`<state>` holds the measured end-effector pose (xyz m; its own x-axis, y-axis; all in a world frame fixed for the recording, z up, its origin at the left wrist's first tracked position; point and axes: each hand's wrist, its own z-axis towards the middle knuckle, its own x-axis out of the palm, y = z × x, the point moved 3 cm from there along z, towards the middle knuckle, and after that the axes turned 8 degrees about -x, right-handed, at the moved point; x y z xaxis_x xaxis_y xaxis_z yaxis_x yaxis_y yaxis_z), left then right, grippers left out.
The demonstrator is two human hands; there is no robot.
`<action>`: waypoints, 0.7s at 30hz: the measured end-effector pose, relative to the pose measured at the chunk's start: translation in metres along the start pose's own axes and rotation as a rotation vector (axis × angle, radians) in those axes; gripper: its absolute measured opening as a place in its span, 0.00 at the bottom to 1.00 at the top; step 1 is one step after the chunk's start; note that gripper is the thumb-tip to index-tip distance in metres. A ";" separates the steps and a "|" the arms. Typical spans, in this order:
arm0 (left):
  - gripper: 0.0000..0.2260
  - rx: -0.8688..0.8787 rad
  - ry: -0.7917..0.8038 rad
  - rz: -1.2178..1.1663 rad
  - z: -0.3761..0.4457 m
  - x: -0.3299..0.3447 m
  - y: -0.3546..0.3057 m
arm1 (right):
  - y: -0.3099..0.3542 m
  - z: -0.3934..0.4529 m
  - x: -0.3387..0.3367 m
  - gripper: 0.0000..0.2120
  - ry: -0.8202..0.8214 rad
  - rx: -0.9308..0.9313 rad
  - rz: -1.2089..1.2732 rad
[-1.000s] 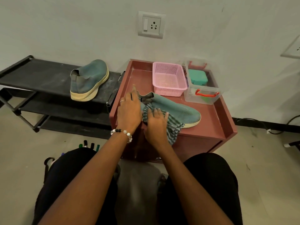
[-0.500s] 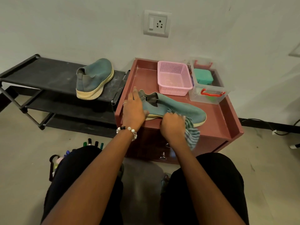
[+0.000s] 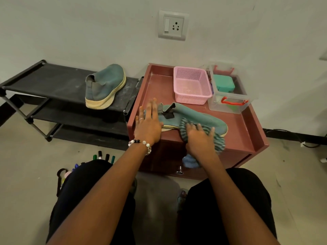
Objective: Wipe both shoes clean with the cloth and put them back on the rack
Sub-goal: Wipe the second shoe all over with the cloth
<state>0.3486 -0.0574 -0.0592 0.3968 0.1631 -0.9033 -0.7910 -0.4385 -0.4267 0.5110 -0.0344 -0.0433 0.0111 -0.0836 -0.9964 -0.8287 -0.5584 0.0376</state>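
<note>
Since the earlier frames the right hand (image 3: pixel 199 138) has carried the striped cloth (image 3: pixel 217 141) from the heel end of the shoe on the cabinet (image 3: pixel 196 116) toward its toe, while the left hand (image 3: pixel 147 123) has stayed at the heel. The right hand's fingers lie spread and nearly straight, pressing the cloth flat against the shoe's near side; part of the cloth hangs over the front edge of the red cabinet (image 3: pixel 247 138). The left hand's fingers are straight, the palm braced against the heel, gripping nothing.

The work looks about midway at best. This shoe lies on the cabinet's tray top and is still under the cloth. The other shoe (image 3: pixel 104 85) stands on the top shelf of the black rack (image 3: pixel 44 80), just left of the cabinet; whether it has been wiped cannot be told, though its upper looks dusty. The shoe being wiped still has to go back to the rack.

At the back of the cabinet top, the pink basket (image 3: pixel 192 85) appears empty. Beside it to the right, the clear box (image 3: pixel 228 105) with red latches holds a teal case (image 3: pixel 223 83).
</note>
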 end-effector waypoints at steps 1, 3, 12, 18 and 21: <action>0.38 0.003 0.006 0.015 -0.001 0.000 0.000 | -0.003 -0.002 0.001 0.31 0.015 0.069 -0.012; 0.37 0.007 0.028 0.035 -0.002 0.003 -0.002 | 0.006 0.001 0.001 0.29 0.069 0.150 0.003; 0.38 0.013 0.041 0.078 0.003 0.011 0.001 | 0.029 0.012 -0.007 0.38 0.152 -0.234 0.213; 0.34 -0.002 0.005 0.099 -0.002 0.010 -0.003 | 0.011 0.001 0.003 0.32 0.091 0.128 0.036; 0.35 -0.013 0.004 0.116 -0.002 0.012 -0.005 | 0.038 0.018 0.001 0.29 0.118 0.132 0.094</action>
<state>0.3578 -0.0550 -0.0679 0.3049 0.1075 -0.9463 -0.8256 -0.4655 -0.3189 0.4699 -0.0408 -0.0445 -0.0111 -0.2305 -0.9730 -0.8954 -0.4309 0.1123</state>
